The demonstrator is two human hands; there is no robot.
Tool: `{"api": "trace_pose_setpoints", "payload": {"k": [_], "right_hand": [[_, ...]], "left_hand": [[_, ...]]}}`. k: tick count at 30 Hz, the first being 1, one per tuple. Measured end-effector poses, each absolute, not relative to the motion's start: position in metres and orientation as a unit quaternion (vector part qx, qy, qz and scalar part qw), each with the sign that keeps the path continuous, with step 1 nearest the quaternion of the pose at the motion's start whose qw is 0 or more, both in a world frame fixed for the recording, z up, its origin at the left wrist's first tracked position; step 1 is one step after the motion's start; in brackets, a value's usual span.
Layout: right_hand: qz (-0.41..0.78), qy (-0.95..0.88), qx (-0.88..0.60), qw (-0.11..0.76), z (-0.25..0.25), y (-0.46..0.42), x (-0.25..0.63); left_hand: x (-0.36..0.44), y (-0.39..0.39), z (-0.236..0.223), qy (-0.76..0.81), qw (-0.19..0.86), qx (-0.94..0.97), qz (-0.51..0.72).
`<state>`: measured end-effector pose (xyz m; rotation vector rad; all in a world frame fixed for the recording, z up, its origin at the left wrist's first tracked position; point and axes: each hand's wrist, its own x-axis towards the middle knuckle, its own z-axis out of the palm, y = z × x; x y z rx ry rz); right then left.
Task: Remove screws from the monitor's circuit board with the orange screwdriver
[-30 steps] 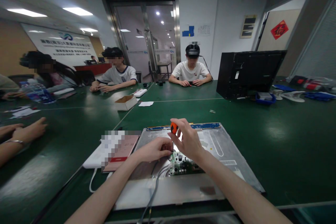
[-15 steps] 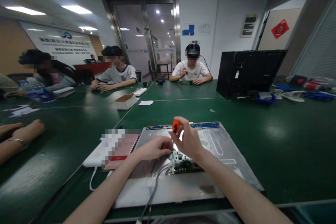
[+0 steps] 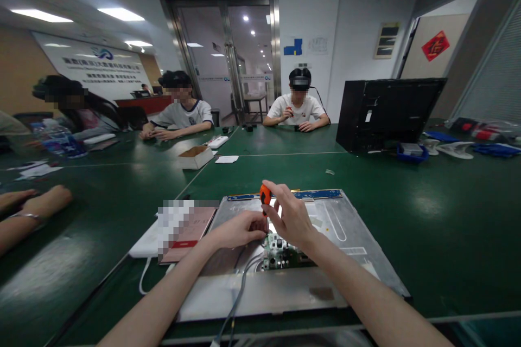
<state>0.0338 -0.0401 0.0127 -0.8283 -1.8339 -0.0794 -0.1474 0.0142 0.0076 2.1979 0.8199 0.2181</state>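
Note:
A grey metal panel [image 3: 350,238] lies flat on the green table in front of me, with a small green circuit board [image 3: 280,256] mounted near its middle. My right hand [image 3: 291,219] is closed round an orange-handled screwdriver [image 3: 265,195], held upright with its tip down at the board's left edge. My left hand [image 3: 240,229] is curled beside the shaft, fingers pinched near the tip. Grey cables [image 3: 240,293] run from the board toward me.
A red booklet [image 3: 187,236] on a white device [image 3: 144,244] lies left of the panel. A black monitor back [image 3: 386,111] stands at the right, a small cardboard box [image 3: 196,157] mid-table. Three people sit across; another person's hands [image 3: 36,206] rest at the left.
The screwdriver handle has shifted slightly left in my right hand. The person at the far end lowered a raised hand a little. My left hand stayed by the board.

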Motion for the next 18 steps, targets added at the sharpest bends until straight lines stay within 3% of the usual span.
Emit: {"api": "trace_pose_setpoints", "payload": {"k": [18], "right_hand": [[-0.057, -0.757, -0.361, 0.542, 0.0076, -0.0366, 0.0345]], "left_hand": [[-0.1480, 0.0133, 0.0080, 0.322, 0.367, 0.868, 0.091]]}}
